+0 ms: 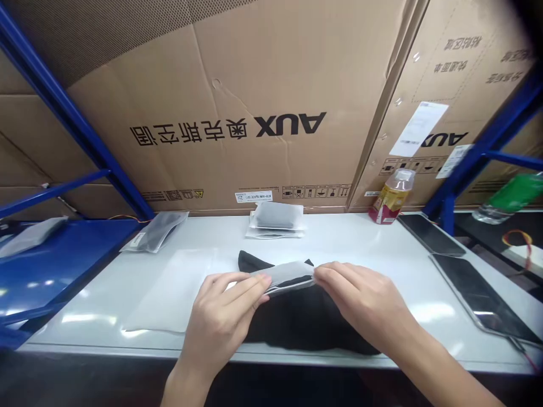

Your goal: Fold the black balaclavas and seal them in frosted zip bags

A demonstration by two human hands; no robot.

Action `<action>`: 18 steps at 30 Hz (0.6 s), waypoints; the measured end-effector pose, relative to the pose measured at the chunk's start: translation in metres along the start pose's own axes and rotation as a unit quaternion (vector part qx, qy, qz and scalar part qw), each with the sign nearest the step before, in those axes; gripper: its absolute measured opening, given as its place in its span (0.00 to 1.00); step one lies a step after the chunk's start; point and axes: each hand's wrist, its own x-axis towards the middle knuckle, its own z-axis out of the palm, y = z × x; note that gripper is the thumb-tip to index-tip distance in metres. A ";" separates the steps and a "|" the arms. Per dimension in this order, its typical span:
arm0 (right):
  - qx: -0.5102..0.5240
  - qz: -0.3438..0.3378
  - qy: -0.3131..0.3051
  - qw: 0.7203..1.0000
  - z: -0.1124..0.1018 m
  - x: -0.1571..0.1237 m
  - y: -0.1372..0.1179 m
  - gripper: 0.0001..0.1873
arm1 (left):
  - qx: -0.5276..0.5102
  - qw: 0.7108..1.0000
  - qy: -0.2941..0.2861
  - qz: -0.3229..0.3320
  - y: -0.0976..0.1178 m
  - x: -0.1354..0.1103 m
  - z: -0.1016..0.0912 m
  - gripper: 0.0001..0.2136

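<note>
A frosted plastic bag (285, 273) with something black showing in its opening is held between my two hands, above the table's front half. My left hand (227, 314) is closed on the bag's left end, fingers lying over the top. At the right end, the fingertips of my right hand (354, 297) pinch its corner. Beneath my hands a black cloth (303, 322) lies bunched, one edge rising behind the bag. To the left, a flat translucent sheet or empty bag (163, 302) rests on the white table (85, 333).
A stack of frosted packets (278, 219) stands at the back middle. Another packet (156, 230) lies at the back left. On the right are a drink bottle (392, 198), a dark phone (431, 233) and a tablet-like device (487, 297) with a cable. Large cardboard boxes (271, 73) form the back wall.
</note>
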 end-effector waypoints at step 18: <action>0.089 -0.014 0.016 0.996 0.016 -0.013 -0.014 0.07 | -0.051 0.988 -0.143 0.003 0.008 0.011 0.002 0.13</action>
